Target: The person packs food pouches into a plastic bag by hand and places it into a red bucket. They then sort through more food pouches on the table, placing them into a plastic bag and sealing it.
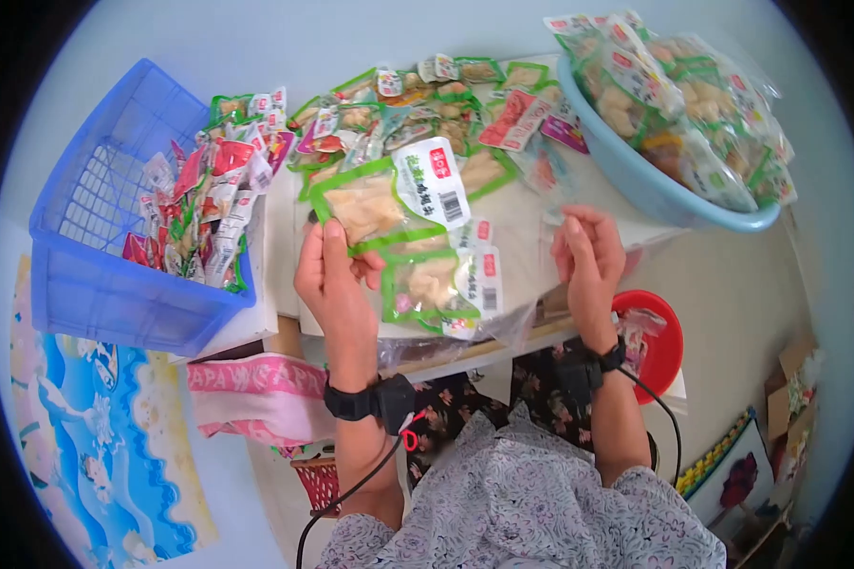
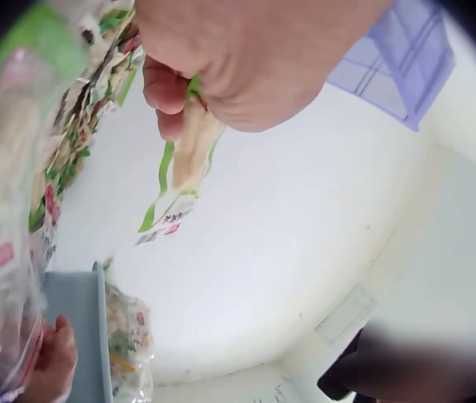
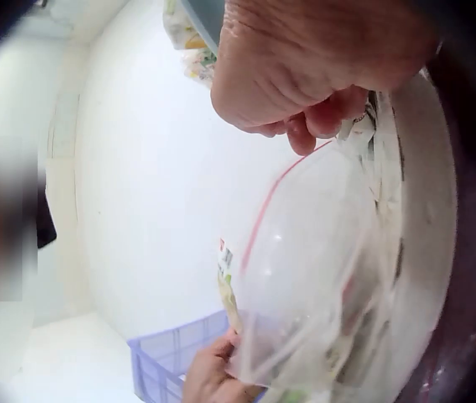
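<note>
My left hand (image 1: 340, 289) pinches the lower left corner of a green-edged food packet (image 1: 375, 207), with pale food and a white label showing. In the left wrist view that packet (image 2: 189, 164) hangs below the fingers. A clear plastic zip bag (image 3: 305, 227) with a red strip along its mouth spreads between both hands. My right hand (image 1: 593, 261) pinches the far end of its edge, fingers curled at the strip. Under the held packet, a second green-edged packet (image 1: 436, 284) lies within the bag's outline in the head view.
Several similar packets (image 1: 446, 109) are heaped at the table's back. On the left stands a blue plastic basket (image 1: 133, 308) with small colourful packets (image 1: 213, 199). A light blue basin (image 1: 626, 194) at the right is piled with filled bags (image 1: 702, 104). Below it is a red bucket (image 1: 672, 327).
</note>
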Available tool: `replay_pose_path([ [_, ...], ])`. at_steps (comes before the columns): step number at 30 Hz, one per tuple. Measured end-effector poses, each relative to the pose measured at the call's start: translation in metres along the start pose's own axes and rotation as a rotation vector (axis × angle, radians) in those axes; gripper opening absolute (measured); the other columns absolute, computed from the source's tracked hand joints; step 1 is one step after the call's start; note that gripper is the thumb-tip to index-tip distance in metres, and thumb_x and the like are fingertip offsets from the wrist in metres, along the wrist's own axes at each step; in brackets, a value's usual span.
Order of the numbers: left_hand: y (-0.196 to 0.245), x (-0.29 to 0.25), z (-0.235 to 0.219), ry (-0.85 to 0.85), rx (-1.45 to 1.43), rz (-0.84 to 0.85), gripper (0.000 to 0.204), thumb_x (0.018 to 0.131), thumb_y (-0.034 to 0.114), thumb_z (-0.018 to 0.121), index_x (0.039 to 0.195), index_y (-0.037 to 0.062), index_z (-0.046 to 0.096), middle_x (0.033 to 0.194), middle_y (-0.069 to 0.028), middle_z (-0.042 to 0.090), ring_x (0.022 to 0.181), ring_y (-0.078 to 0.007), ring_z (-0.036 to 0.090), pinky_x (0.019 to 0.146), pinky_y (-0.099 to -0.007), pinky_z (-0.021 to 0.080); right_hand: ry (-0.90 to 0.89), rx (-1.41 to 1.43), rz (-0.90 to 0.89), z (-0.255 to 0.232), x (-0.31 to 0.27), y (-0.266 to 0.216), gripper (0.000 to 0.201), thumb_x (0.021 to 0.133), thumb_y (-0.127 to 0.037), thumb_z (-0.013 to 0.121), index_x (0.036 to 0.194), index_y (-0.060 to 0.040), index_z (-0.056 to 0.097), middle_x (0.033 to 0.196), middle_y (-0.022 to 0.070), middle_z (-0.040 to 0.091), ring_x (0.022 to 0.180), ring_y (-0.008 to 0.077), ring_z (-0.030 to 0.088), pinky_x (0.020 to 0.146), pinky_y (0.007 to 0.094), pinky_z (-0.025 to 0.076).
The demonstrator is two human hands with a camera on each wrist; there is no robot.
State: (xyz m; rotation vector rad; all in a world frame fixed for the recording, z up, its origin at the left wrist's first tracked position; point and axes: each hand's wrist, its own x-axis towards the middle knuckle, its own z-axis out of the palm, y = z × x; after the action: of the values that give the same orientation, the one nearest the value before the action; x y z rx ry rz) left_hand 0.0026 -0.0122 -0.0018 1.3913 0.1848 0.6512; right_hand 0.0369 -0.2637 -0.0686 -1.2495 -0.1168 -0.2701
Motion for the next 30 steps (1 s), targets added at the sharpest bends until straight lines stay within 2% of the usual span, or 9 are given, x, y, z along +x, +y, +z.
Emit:
replay_pose_path([
  [6, 0.003, -0.054, 0.024, -0.138, 0.07, -0.006, 0.029, 0.112, 0.023, 0.049, 0.103, -0.0007, 0.062, 0.083, -0.0073, 0.069, 0.059, -0.012, 0.065, 0.049, -0.0236, 0.047, -0.013, 0.075, -0.025, -0.014, -0.019, -0.023, 0.024, 0.106, -0.02, 0.06, 0.12, -0.0012, 0.064, 0.08, 0.0008, 0.061, 0.063, 0.0032, 0.045, 0.06, 0.0192, 0.037],
  [7, 0.003, -0.06, 0.028, -0.168, 0.088, -0.001, 0.029, 0.112, 0.023, 0.049, 0.104, -0.001, 0.062, 0.083, -0.0076, 0.069, 0.059, -0.0123, 0.065, 0.049, -0.0237, 0.048, -0.1, 0.086, 0.028, -0.017, -0.024, -0.031, 0.027, 0.102, -0.019, 0.065, 0.123, -0.0002, 0.065, 0.09, 0.0027, 0.067, 0.074, 0.0046, 0.057, 0.069, 0.0205, 0.046],
  [10, 0.006, -0.081, 0.041, -0.283, 0.12, -0.037, 0.028, 0.113, 0.021, 0.048, 0.105, -0.0013, 0.062, 0.082, -0.0082, 0.069, 0.059, -0.0127, 0.066, 0.05, -0.0239, 0.05, -0.224, 0.2, 0.083, -0.006, -0.037, -0.05, 0.03, 0.099, -0.015, 0.07, 0.126, -0.0013, 0.066, 0.103, 0.0046, 0.072, 0.091, 0.0076, 0.065, 0.081, 0.0236, 0.052],
  [11, 0.006, -0.088, 0.043, -0.343, 0.129, -0.071, 0.027, 0.111, 0.021, 0.049, 0.112, -0.0013, 0.064, 0.097, -0.0107, 0.071, 0.061, -0.0144, 0.066, 0.051, -0.0235, 0.051, -0.233, 0.19, 0.125, -0.009, -0.04, -0.057, 0.033, 0.097, -0.012, 0.073, 0.127, -0.001, 0.067, 0.11, 0.0051, 0.074, 0.101, 0.0095, 0.067, 0.088, 0.0254, 0.053],
  [14, -0.002, -0.098, 0.053, -0.368, 0.178, 0.005, 0.026, 0.11, 0.018, 0.051, 0.12, -0.0023, 0.064, 0.102, -0.0121, 0.071, 0.061, -0.014, 0.066, 0.052, -0.0229, 0.051, -0.104, 0.159, 0.22, -0.029, -0.042, -0.053, 0.034, 0.099, -0.015, 0.071, 0.129, 0.0006, 0.067, 0.105, 0.0033, 0.074, 0.09, 0.0067, 0.068, 0.078, 0.0228, 0.053],
  [15, -0.003, -0.099, 0.051, -0.345, 0.291, 0.061, 0.027, 0.109, 0.016, 0.054, 0.127, -0.0025, 0.062, 0.105, -0.0114, 0.071, 0.073, -0.0138, 0.067, 0.062, -0.0255, 0.052, -0.016, 0.089, 0.228, -0.041, -0.041, -0.045, 0.029, 0.102, -0.016, 0.066, 0.125, 0.0013, 0.069, 0.099, 0.0027, 0.074, 0.078, 0.0049, 0.067, 0.063, 0.0197, 0.049],
  [19, -0.004, -0.094, 0.052, -0.301, 0.697, 0.476, 0.04, 0.098, 0.019, 0.071, 0.131, -0.0003, 0.062, 0.116, -0.0116, 0.068, 0.096, -0.0208, 0.064, 0.079, -0.034, 0.051, 0.22, 0.231, 0.166, -0.068, -0.041, -0.052, 0.019, 0.104, -0.013, 0.062, 0.116, -0.0008, 0.07, 0.092, 0.0048, 0.074, 0.065, 0.0071, 0.065, 0.048, 0.0179, 0.038],
  [24, -0.001, -0.105, 0.071, -0.405, 0.985, 0.741, 0.056, 0.081, 0.02, 0.084, 0.13, 0.0023, 0.062, 0.124, -0.0148, 0.06, 0.107, -0.0326, 0.058, 0.085, -0.0413, 0.049, 0.202, 0.236, 0.162, -0.092, -0.052, -0.052, 0.021, 0.105, -0.013, 0.06, 0.12, 0.0002, 0.067, 0.092, 0.0062, 0.074, 0.065, 0.0092, 0.067, 0.048, 0.0172, 0.039],
  [30, -0.021, -0.1, 0.062, -0.457, 0.996, 0.596, 0.024, 0.086, 0.009, 0.075, 0.107, 0.0024, 0.066, 0.095, -0.0123, 0.062, 0.092, -0.0325, 0.058, 0.08, -0.045, 0.047, 0.082, 0.311, 0.219, -0.085, -0.06, -0.049, 0.029, 0.106, -0.012, 0.058, 0.13, 0.0043, 0.06, 0.105, 0.0107, 0.073, 0.076, 0.0133, 0.072, 0.057, 0.022, 0.056],
])
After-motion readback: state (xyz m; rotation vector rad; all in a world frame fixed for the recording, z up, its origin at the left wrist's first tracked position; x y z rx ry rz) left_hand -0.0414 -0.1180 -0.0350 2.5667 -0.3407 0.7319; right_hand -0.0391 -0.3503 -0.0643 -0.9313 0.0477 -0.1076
